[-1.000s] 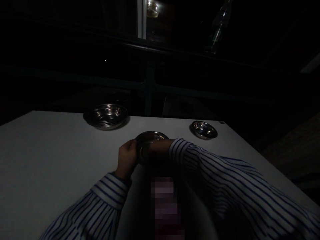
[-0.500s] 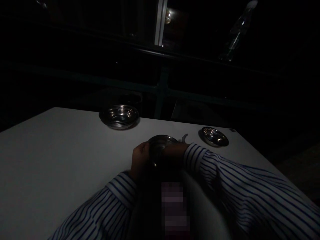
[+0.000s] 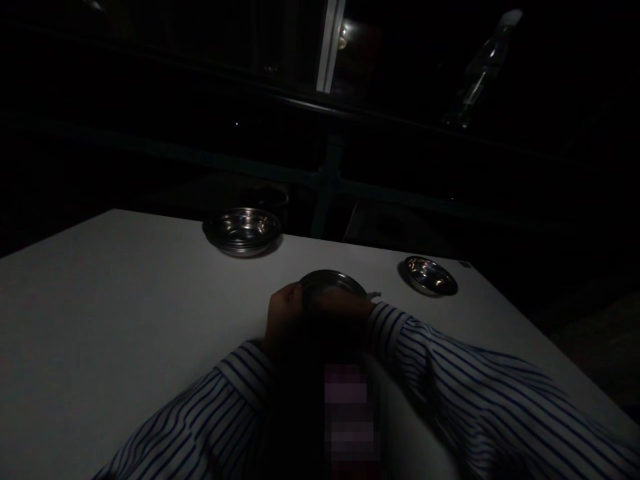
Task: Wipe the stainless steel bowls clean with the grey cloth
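A shiny metal bowl (image 3: 340, 277) is tilted up in front of me. My left hand (image 3: 286, 308) grips its left rim, thumb on the edge. Reaching across from the right, my right hand (image 3: 337, 303) presses down inside the bowl, its fingers in deep shadow. The end of a grey cloth (image 3: 374, 295) sticks out beside that hand at the bowl's right side, and most of the cloth is hidden. The bowl's lower part is dark and covered by my hands.
A stack of metal bowls (image 3: 243, 230) stands at the far edge of the white table (image 3: 150, 300). One smaller metal bowl (image 3: 431, 276) sits apart at the far right. Beyond, in the dark, a clear bottle (image 3: 483, 70) stands near a dark ledge.
The view has swung left, so everything sits further right. My right hand has shifted within the bowl, and the grey cloth end has come into sight. My left hand keeps its hold.
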Demonstrator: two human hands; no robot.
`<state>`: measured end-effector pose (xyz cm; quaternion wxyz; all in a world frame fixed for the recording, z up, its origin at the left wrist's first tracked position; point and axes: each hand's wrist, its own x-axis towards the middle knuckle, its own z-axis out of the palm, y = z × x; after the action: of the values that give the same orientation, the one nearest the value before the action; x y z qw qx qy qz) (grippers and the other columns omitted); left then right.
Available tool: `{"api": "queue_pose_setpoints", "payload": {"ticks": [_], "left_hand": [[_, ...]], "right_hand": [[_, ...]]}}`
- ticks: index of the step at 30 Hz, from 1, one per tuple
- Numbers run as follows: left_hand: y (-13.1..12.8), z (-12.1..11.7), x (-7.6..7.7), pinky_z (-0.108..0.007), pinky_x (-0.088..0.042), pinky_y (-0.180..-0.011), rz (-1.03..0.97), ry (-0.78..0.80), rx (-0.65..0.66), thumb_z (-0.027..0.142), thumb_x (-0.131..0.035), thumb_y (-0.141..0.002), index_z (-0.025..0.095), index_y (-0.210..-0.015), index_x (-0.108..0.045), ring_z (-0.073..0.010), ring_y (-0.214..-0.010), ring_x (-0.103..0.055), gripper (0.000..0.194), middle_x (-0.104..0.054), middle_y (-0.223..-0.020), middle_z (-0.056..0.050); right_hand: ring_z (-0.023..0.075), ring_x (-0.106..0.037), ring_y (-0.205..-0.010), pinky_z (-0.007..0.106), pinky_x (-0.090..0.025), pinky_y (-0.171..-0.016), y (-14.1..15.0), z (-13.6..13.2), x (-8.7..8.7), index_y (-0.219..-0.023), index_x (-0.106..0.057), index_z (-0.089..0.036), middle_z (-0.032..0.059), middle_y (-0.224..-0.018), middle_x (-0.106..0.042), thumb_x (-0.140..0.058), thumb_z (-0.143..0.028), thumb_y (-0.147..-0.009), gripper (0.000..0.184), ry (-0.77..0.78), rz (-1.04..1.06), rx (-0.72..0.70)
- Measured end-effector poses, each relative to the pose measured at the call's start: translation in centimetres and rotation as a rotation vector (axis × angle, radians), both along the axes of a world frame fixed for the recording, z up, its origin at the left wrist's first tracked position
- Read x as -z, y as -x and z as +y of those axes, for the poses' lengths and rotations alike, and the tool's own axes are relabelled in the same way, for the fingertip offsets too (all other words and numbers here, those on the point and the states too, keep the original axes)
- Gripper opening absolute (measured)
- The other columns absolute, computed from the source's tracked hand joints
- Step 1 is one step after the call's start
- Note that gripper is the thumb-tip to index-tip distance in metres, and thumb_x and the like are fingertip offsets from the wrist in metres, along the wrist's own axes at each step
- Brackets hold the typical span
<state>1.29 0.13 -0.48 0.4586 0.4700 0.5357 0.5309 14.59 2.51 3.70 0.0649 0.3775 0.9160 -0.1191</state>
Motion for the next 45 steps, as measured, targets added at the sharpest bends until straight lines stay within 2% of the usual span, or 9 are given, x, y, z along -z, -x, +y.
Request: {"api": "queue_pose_setpoints", "payload": {"ticks": [5, 11, 14, 17, 21, 26, 33, 40, 45], "left_hand": [[0.4, 0.2, 0.3, -0.030, -0.048, -0.063, 0.014, -0.030, 0.009, 0.033, -0.046, -0.075, 0.012, -0.079, -0.066, -0.0201, -0.070, -0.063, 0.029, -0.070, -0.074, -0.008], [0.3, 0.3, 0.3, -0.029, -0.048, -0.061, -0.017, -0.015, 0.003, 0.033, -0.046, -0.074, 0.011, -0.079, -0.066, -0.0203, -0.069, -0.063, 0.030, -0.070, -0.075, -0.008], [0.1, 0.0, -0.1, -0.029, -0.048, -0.061, -0.044, -0.010, 0.015, 0.033, -0.046, -0.074, 0.011, -0.079, -0.066, -0.0203, -0.070, -0.063, 0.030, -0.070, -0.076, -0.008], [0.2, -0.2, -0.5, -0.028, -0.047, -0.060, -0.018, -0.007, -0.013, 0.031, -0.046, -0.073, 0.011, -0.077, -0.066, -0.0197, -0.069, -0.062, 0.028, -0.070, -0.073, -0.007], [0.4, 0.0, -0.4, -0.028, -0.046, -0.059, 0.039, -0.017, -0.094, 0.031, -0.046, -0.073, 0.011, -0.077, -0.066, -0.0191, -0.066, -0.062, 0.028, -0.070, -0.073, -0.007], [0.3, 0.3, 0.2, -0.027, -0.046, -0.058, -0.022, -0.012, -0.049, 0.033, -0.046, -0.074, 0.011, -0.076, -0.066, -0.0193, -0.065, -0.062, 0.030, -0.070, -0.071, -0.008], [0.0, -0.1, 0.1, -0.027, -0.047, -0.058, -0.016, -0.014, -0.038, 0.033, -0.045, -0.075, 0.012, -0.078, -0.065, -0.0184, -0.064, -0.061, 0.029, -0.069, -0.072, -0.008], [0.1, 0.4, 1.0, -0.026, -0.044, -0.055, 0.051, -0.044, -0.088, 0.035, -0.045, -0.075, 0.011, -0.076, -0.065, -0.0186, -0.063, -0.061, 0.031, -0.069, -0.070, -0.008], [-0.1, 0.3, 0.6, -0.027, -0.045, -0.057, -0.012, -0.034, -0.021, 0.034, -0.045, -0.075, 0.012, -0.076, -0.065, -0.0188, -0.064, -0.061, 0.030, -0.068, -0.069, -0.007]], "right_hand": [[0.0210, -0.057, -0.101, 0.031, -0.042, -0.086, 0.9, 0.8, -0.7, -0.103, -0.063, -0.015, 0.0107, -0.109, -0.062, -0.047, -0.017, -0.083, 0.025, -0.102, -0.080, 0.028], [0.0270, -0.061, -0.095, 0.038, -0.046, -0.080, -0.6, 0.9, -0.9, -0.104, -0.063, -0.011, 0.0174, -0.103, -0.064, -0.046, -0.020, -0.084, 0.028, -0.187, -0.221, 0.107], [0.0236, -0.061, -0.094, 0.034, -0.046, -0.081, 0.1, 0.8, -0.9, -0.104, -0.063, -0.013, 0.0143, -0.102, -0.065, -0.047, -0.021, -0.084, 0.027, -0.203, -0.235, 0.074], [0.0186, -0.055, -0.106, 0.028, -0.042, -0.088, 1.0, 0.8, -1.1, -0.109, -0.060, -0.015, 0.0104, -0.114, -0.060, -0.043, -0.018, -0.086, 0.029, -0.234, -0.214, 0.032], [0.0220, -0.059, -0.100, 0.034, -0.044, -0.084, 0.6, 0.7, -1.3, -0.105, -0.062, -0.014, 0.0141, -0.108, -0.063, -0.040, -0.020, -0.087, 0.029, -0.258, -0.270, 0.085], [0.0265, -0.064, -0.082, 0.038, -0.049, -0.070, -0.6, 0.6, -1.6, -0.091, -0.067, -0.014, 0.0158, -0.091, -0.068, -0.051, -0.025, -0.081, 0.022, -0.208, -0.367, 0.092], [0.0223, -0.058, -0.102, 0.034, -0.044, -0.084, 0.8, 1.1, -1.6, -0.109, -0.061, -0.015, 0.0138, -0.112, -0.061, -0.039, -0.022, -0.088, 0.031, -0.269, -0.315, 0.053], [0.0220, -0.065, -0.082, 0.030, -0.049, -0.071, -0.8, 0.7, -2.0, -0.093, -0.068, -0.016, 0.0134, -0.087, -0.069, -0.055, -0.030, -0.080, 0.023, -0.195, -0.423, 0.053], [0.0218, -0.062, -0.094, 0.032, -0.047, -0.077, 0.9, 0.7, -2.3, -0.099, -0.065, -0.014, 0.0155, -0.103, -0.065, -0.045, -0.022, -0.086, 0.026, -0.250, -0.397, -0.001]]}}
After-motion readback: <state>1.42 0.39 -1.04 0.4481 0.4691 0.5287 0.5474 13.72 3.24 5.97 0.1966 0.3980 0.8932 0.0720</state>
